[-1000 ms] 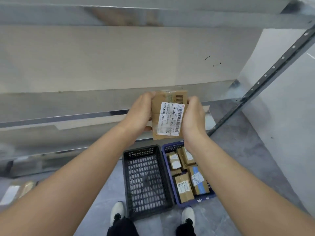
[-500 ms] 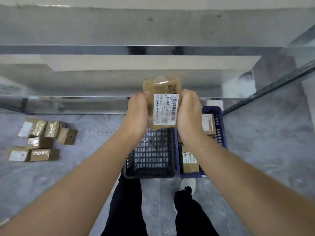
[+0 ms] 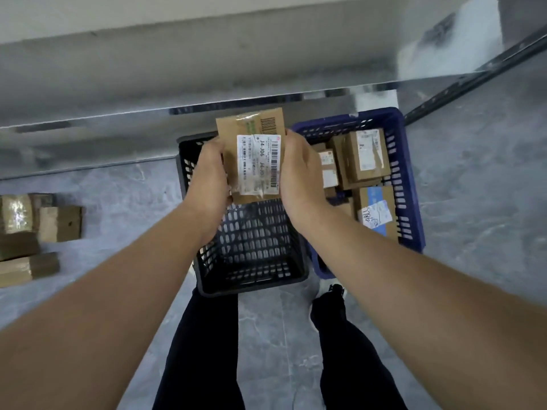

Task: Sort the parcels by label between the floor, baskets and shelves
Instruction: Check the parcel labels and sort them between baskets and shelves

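Observation:
A small brown cardboard parcel (image 3: 254, 134) with a white barcode label reading J4-J06 hangs upright over the black basket (image 3: 251, 279). My left hand (image 3: 207, 176) grips its left edge and my right hand (image 3: 302, 176) grips its right edge. The black basket sits on the floor below with nothing visible inside. Right beside it stands the blue basket (image 3: 411, 184), which holds several brown parcels (image 3: 365, 155).
Metal shelves (image 3: 177, 69) run across the top, with a dark upright (image 3: 473, 69) at the right. Several brown parcels (image 3: 59, 223) lie on the grey floor at the left. My legs and a white shoe (image 3: 325, 288) stand just behind the baskets.
My view has tilted down from the shelves to the baskets and floor. Both hands keep the same hold on the parcel, which now sits over the black basket.

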Available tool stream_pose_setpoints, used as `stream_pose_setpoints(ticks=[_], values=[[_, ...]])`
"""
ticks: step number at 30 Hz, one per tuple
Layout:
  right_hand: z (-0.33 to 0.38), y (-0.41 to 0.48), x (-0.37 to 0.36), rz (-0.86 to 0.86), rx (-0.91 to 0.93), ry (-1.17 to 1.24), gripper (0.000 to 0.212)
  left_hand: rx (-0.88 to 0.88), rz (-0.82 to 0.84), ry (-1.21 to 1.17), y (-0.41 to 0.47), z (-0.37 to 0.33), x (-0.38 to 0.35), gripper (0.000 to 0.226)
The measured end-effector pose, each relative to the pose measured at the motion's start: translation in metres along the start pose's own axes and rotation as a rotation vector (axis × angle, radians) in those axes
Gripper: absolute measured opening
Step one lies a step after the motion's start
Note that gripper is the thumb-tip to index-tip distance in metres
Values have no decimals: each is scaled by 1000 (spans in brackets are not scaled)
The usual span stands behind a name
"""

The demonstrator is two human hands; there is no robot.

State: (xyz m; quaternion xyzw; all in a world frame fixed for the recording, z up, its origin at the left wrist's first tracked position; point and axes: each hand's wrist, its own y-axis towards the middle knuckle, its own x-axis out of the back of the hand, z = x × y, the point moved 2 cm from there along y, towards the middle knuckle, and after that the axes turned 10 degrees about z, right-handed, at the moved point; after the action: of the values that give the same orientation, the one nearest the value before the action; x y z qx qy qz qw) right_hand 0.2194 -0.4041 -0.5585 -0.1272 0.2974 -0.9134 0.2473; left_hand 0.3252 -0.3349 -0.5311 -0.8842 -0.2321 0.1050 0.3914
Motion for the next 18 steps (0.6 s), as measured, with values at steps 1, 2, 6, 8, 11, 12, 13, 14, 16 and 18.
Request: stream_pose_setpoints(ticks=[1,2,6,8,11,12,13,14,16,18], values=[[-13,7,0,-3,-17,3,49,11,-2,4,11,9,0,52],[-25,14,-2,6,-34,7,48,23,-2,1,21,18,0,53],[-66,43,-9,21,-146,23,71,92,-24,-16,58,48,-4,62],[-84,60,-9,-8,-165,30,76,128,-60,-47,77,63,-5,54],[-111,85,-10,-41,-196,16,77,182,-86,-79,108,87,-6,49],[-119,92,-11,-36,-199,0,72,189,-78,-77,117,94,-6,50],[-128,99,-14,-30,-201,-15,64,194,-75,-71,126,101,-7,51],[-135,106,-15,-27,-211,-25,56,194,-73,-68,134,107,-8,51],[-146,121,-19,-19,-228,-15,55,191,-69,-76,150,116,-9,51],[-156,134,-21,0,-221,-8,55,198,-54,-106,166,127,-10,53]])
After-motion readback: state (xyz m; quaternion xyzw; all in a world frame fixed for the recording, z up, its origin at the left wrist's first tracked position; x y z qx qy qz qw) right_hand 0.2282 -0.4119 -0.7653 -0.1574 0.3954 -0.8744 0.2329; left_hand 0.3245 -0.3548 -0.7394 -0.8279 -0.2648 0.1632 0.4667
